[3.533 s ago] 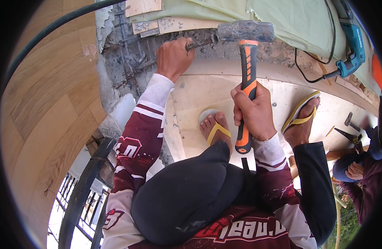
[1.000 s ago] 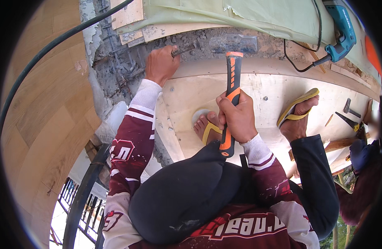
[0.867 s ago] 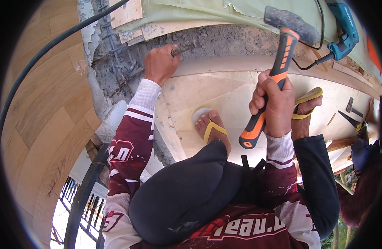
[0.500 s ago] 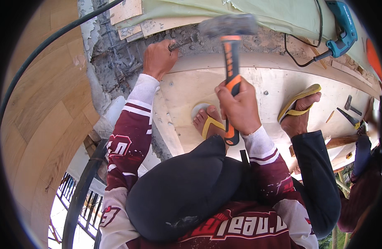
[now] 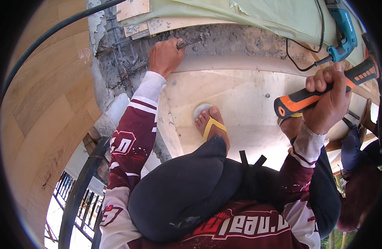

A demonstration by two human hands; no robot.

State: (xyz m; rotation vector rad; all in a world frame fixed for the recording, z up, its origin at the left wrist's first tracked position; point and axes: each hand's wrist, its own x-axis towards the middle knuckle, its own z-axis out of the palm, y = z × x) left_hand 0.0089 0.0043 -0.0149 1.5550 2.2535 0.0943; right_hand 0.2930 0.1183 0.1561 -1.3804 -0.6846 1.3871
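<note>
My left hand is closed around a metal chisel, held low over the broken concrete. One end of the chisel sticks out to the right of my fist; its other end, toward the rubble on the left, is hard to make out. Far to the right, my right hand grips a hammer by its black and orange handle. The handle slants up and away to the right, and the hammer's head is mostly lost at the dark rim of the picture.
A teal power drill with a black cord lies on a pale green sheet. Plywood lies under my sandalled feet. At left are wood-look tiles and a black cable. Another person is at the right edge.
My right hand has swung the hammer from above the chisel out to the far right. My left hand keeps its hold on the chisel, almost unmoved.
</note>
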